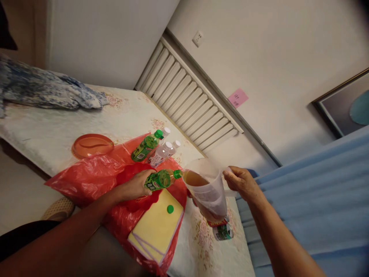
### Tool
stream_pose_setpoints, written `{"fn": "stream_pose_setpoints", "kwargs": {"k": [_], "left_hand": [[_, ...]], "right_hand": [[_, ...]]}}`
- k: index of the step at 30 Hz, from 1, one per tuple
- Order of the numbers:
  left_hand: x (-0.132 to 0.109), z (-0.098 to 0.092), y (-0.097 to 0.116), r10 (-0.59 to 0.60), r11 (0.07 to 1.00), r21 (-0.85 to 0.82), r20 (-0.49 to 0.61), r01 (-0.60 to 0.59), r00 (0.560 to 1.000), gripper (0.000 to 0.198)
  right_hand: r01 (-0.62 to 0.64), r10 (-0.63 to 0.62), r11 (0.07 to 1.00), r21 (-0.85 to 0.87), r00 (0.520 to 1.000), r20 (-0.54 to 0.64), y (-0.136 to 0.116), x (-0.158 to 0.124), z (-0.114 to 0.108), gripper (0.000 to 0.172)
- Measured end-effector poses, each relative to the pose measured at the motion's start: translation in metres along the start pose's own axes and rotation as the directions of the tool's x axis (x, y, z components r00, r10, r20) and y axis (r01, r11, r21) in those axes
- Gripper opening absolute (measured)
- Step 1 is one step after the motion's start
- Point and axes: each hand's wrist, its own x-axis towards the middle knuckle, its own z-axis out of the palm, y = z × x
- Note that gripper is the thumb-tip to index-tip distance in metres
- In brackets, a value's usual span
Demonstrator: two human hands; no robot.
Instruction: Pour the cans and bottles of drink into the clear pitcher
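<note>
My left hand [138,184] is wrapped round a green-labelled drink bottle [158,180], held nearly level with its neck at the rim of a pitcher [211,196]. Brownish liquid [196,179] shows inside this cloudy plastic pitcher, which is tilted toward the bottle. My right hand [239,181] grips the pitcher by its handle. A loose green cap [170,209] lies on yellow cloths [158,223] below the bottle. Just behind my left hand stands another green bottle [145,146], its cap on, beside several clear bottles with white caps [161,154].
A red plastic bag [92,173] is spread over the flowered table cover [132,111]. An orange-red lid [92,145] lies at its left. Drink cans [223,232] sit below the pitcher. A radiator [187,96] lines the wall; a blue curtain [311,196] hangs at right.
</note>
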Motion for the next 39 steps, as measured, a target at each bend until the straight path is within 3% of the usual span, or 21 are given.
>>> {"fn": "stream_pose_setpoints", "kwargs": {"k": [16,28,39], "left_hand": [[0.000,0.000,0.003,0.003,0.999,0.039,0.007,-0.003,1.000,0.059],[0.002,0.003,-0.008,0.028,0.999,0.028,-0.025,-0.028,0.999,0.057],[0.001,0.000,0.000,0.039,0.998,0.045,-0.002,-0.039,0.999,0.055]], "right_hand": [[-0.012,0.012,1.000,-0.027,1.000,0.007,-0.002,0.000,0.001,0.048],[-0.015,0.016,0.999,-0.038,1.000,0.013,-0.003,0.000,0.001,0.049],[-0.021,0.021,0.999,-0.044,1.000,0.019,-0.002,0.001,0.001,0.049]]}}
